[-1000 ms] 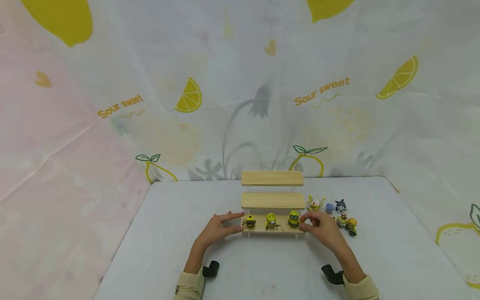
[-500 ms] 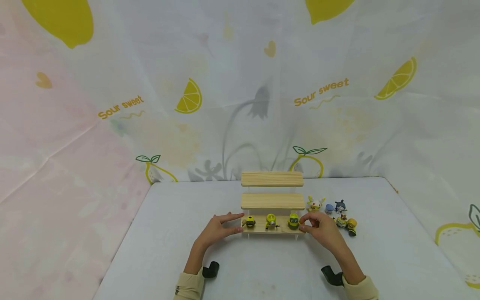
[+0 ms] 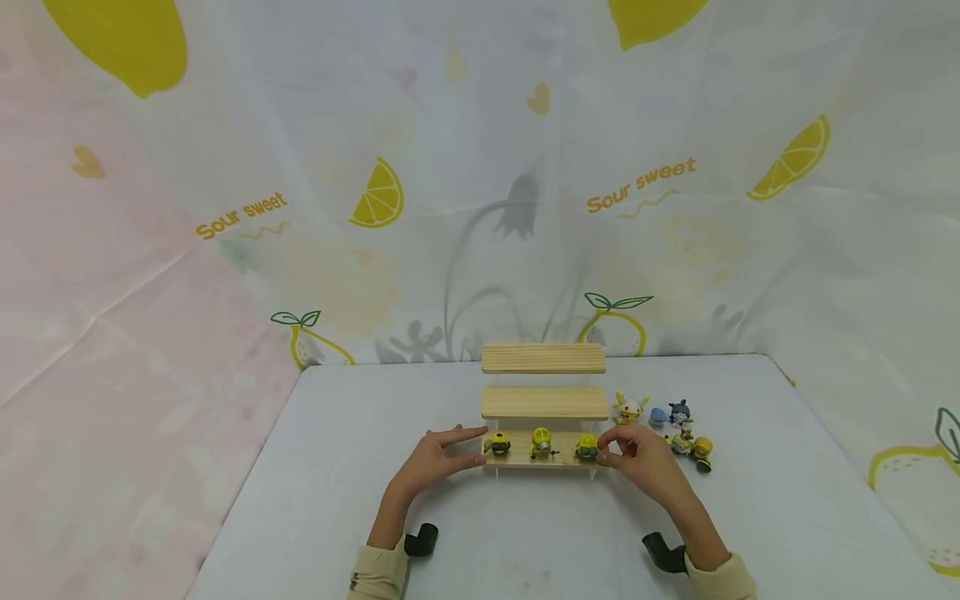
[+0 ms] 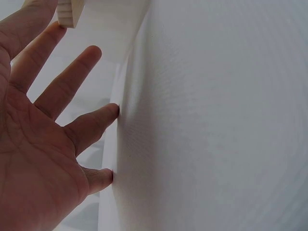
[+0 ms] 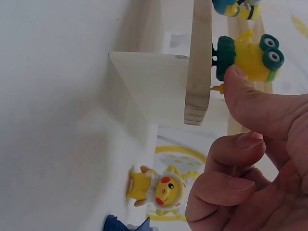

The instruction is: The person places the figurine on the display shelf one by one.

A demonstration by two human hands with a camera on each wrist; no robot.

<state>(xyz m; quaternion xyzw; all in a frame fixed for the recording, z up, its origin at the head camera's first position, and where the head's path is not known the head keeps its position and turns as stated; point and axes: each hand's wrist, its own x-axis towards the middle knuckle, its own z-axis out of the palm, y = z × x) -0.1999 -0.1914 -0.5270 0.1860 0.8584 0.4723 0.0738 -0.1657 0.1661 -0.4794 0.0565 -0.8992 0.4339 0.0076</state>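
A three-tier wooden display stand (image 3: 545,402) has three small yellow Minion figurines on its lowest tier. My right hand (image 3: 648,462) pinches the right-end Minion figurine (image 3: 587,447); in the right wrist view, its thumb presses the figurine's dark green lower body (image 5: 224,60), below green goggles, while other fingers curl. The far side of that grip is hidden. At the tier's left end, my left hand (image 3: 438,462) is spread, fingertips at the wood beside the left Minion figurine (image 3: 498,443). Between the hands stands the middle Minion figurine (image 3: 542,442). The left wrist view shows the shelf end (image 4: 71,12) by extended fingers.
Right of the stand, several figurines lie or stand on the white table (image 3: 337,467): a yellow figure in a white hood (image 3: 630,407), a small blue piece (image 3: 657,417), a dark-haired figure (image 3: 680,412) and a yellow-capped one (image 3: 702,454). A printed cloth (image 3: 480,208) hangs behind.
The right-end Minion figurine has tipped forward in my right hand's fingers, its goggles now lower in the head view. My left hand has stayed at the tier's left end.
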